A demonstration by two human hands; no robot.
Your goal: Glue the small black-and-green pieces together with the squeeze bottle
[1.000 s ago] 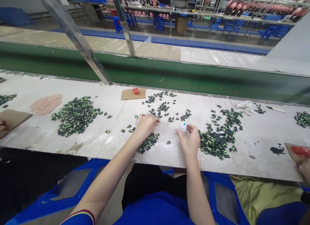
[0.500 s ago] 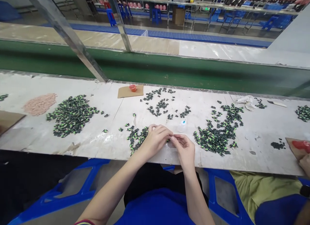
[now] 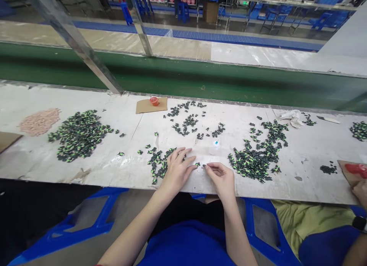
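So, right hand [image 3: 222, 178] has a tiny dark piece [image 3: 204, 166] pinched between thumb and fingertip, sticking out toward the left. Left hand [image 3: 177, 168] is loose with fingers spread, partly covering the black-and-green pile [image 3: 159, 162]. One green-specked piece [image 3: 197, 164] lies between the hands, just off the left thumb. Blue-tipped white bottle [image 3: 214, 148] stands just beyond the right hand.

The left grip [image 3: 178, 169] hides part of a green-and-black pile [image 3: 163, 166]. The right grip's [image 3: 220, 178] pinched dark piece [image 3: 204, 166], perhaps slim, is too small to identify. The left edge crops brown cardboard [image 3: 8, 141].
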